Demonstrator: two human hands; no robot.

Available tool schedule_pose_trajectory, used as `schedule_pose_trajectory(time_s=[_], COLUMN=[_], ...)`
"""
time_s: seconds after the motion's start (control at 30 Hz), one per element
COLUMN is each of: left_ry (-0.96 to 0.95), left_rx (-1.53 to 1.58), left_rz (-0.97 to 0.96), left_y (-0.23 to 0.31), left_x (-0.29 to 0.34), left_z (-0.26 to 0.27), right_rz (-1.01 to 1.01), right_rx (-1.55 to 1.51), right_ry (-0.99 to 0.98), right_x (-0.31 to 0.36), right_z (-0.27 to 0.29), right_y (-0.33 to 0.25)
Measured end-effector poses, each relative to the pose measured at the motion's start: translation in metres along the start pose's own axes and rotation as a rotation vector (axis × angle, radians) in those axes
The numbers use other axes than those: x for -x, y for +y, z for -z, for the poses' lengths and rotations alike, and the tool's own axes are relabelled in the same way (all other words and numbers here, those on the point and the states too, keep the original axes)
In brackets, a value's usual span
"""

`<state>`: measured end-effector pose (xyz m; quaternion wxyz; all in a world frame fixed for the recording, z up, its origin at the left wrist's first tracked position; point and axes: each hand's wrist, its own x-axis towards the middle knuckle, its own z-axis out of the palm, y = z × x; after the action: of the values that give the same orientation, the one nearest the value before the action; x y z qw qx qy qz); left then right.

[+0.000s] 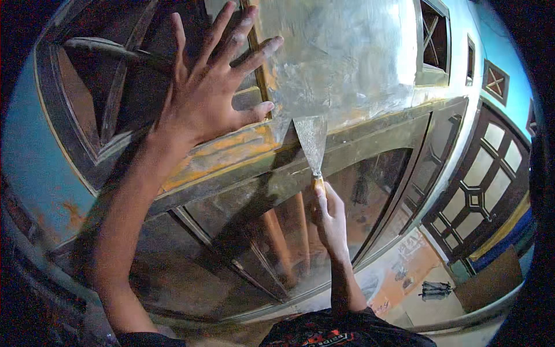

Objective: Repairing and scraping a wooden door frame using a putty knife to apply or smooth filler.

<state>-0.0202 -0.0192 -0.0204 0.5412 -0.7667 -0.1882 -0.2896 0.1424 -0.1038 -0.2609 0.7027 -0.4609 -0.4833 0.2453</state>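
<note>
My right hand (330,214) is closed round the yellowish handle of a putty knife (313,141). Its wide metal blade points up and meets the lower edge of a smeared grey-white plastered wall (347,52), just above a dark wooden beam (370,130); whether the blade touches cannot be told. My left hand (217,87) is raised with fingers spread and holds nothing. It is nearest the wooden post at the plaster's left edge; whether it touches is unclear. Pale smudges mark its fingertips. Below the left hand, a ledge (231,153) shows worn orange-yellow patches.
A dark wood-framed opening (118,75) lies at upper left, beside blue wall. Dark glass panes (376,185) sit under the beam. To the right are a small vent opening (436,43), a panelled door (480,185), a brown sheet (491,281) and a dark bundle (435,291) on the floor.
</note>
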Motion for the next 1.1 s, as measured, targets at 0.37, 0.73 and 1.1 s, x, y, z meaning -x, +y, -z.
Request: schedule_pose_trajectory(time_s=[0.37,0.73,1.1], left_ry=[-0.011,-0.026,-0.003], left_rx=[0.07,0.05,0.006], left_rz=[0.019,0.024,0.015], left_y=[-0.001,0.0,0.002], left_x=[0.0,-0.001,-0.004], left_z=[0.001,0.002,0.002], right_rz=[-0.093,-0.198,0.168], right_rx=[0.037,-0.065,0.055], right_ry=[-0.052,-0.093,-0.023], right_x=[0.009,0.015,0.014], right_z=[0.003,0.004,-0.012], right_y=[-0.001,-0.004,0.009])
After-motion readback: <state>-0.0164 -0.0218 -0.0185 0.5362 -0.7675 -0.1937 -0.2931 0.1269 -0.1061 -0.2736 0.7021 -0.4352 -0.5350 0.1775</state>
